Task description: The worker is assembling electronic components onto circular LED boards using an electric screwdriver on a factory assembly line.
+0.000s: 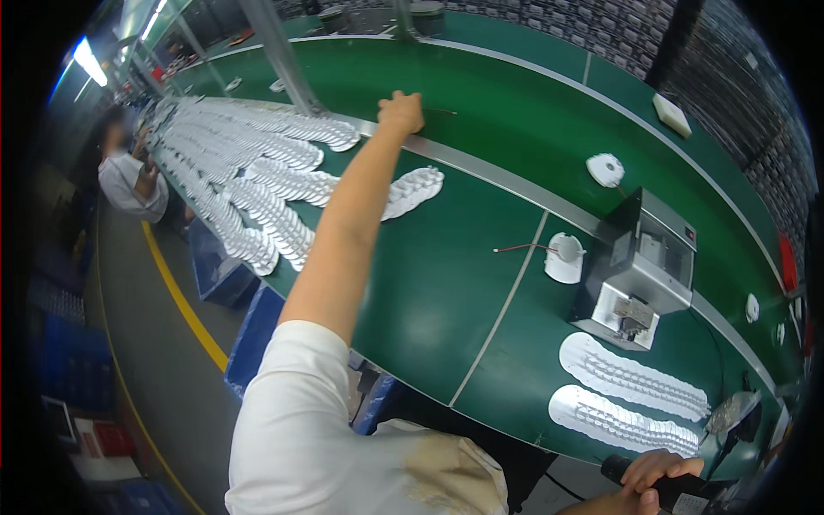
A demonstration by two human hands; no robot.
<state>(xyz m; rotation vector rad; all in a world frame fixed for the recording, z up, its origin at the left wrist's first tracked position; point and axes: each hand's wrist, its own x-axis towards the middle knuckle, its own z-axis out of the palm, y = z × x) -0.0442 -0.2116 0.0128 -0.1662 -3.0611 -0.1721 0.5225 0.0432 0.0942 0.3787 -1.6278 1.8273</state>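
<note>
My left hand (402, 113) reaches far out over the green conveyor belt (506, 129), just past its metal rail. Its fingers bend downward and look closed; whatever they hold is hidden beneath them. A thin wire (445, 111) shows just right of these fingers. At the lower right, my right hand (657, 470) is curled round a black cylindrical tool (616, 467), partly cut off by the dark rim. Near that hand, two overlapping rows of white plates (631, 421) lie on the green table (429, 283).
A grey metal machine (644, 266) stands on the table's right side, beside a white disc part (564, 259) with a red wire. Long rows of silvery discs (275, 215) cover the left end. Another white part (606, 170) rests on the belt. A person (133, 176) sits far left.
</note>
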